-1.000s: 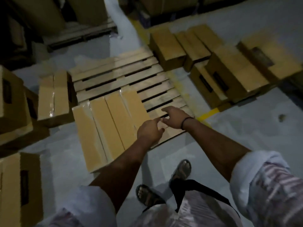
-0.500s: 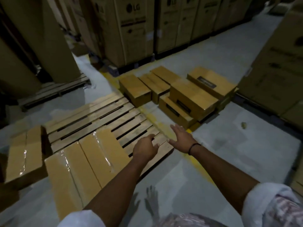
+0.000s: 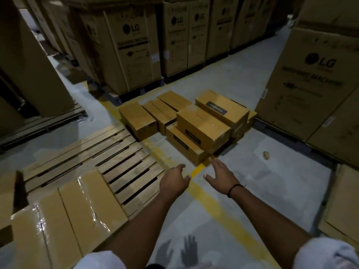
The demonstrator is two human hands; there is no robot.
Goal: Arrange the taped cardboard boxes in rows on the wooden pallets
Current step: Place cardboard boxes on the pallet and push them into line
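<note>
A wooden pallet [image 3: 124, 158] lies on the floor at left. Taped cardboard boxes [image 3: 77, 214] sit in a row on its near end, their tape glinting. Ahead, a pile of several brown boxes [image 3: 202, 127] rests on the floor beyond the pallet's right corner, some stacked two high. My left hand [image 3: 174, 181] and my right hand [image 3: 221, 175] are both stretched forward above the floor, just short of the nearest box [image 3: 186, 146] in the pile. Both hands hold nothing; the fingers are loosely spread.
Tall LG washing machine cartons [image 3: 132, 53] stand in rows at the back and at right [image 3: 314, 78]. A yellow floor line [image 3: 209, 202] runs under my hands. More boxes sit at far left [image 3: 7, 193] and far right [image 3: 342, 206]. A small scrap [image 3: 266, 154] lies on the floor.
My view has lifted and turned right, from the pallet's boxes to the pile. Both hands have moved off the pallet's corner and forward toward the pile, the fingers spreading.
</note>
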